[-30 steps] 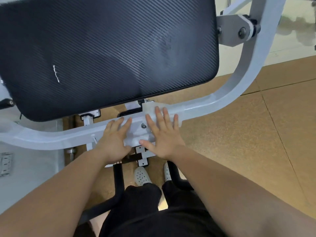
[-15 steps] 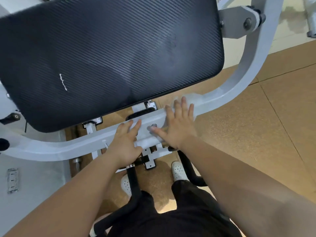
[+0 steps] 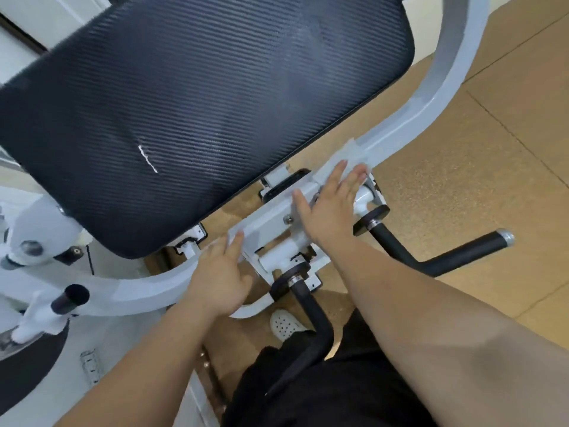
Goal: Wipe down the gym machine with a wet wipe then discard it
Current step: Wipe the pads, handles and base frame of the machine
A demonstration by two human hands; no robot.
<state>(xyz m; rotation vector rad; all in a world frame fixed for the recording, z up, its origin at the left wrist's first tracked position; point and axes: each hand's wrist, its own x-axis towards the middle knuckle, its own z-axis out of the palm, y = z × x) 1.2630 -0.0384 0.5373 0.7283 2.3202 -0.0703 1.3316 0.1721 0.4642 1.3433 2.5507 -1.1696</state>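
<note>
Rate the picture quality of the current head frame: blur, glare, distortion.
Head view: soft all over, as from motion blur, worst towards the left edge. A pale sheen lies across the black pad. The wide lens bows the white frame. The wet wipe at the right hand barely separates from the paint. The light is even, with no hard shadows.

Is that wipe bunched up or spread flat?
Spread flat: the thin white wet wipe lies smoothed over the white metal frame under the right hand.
</note>
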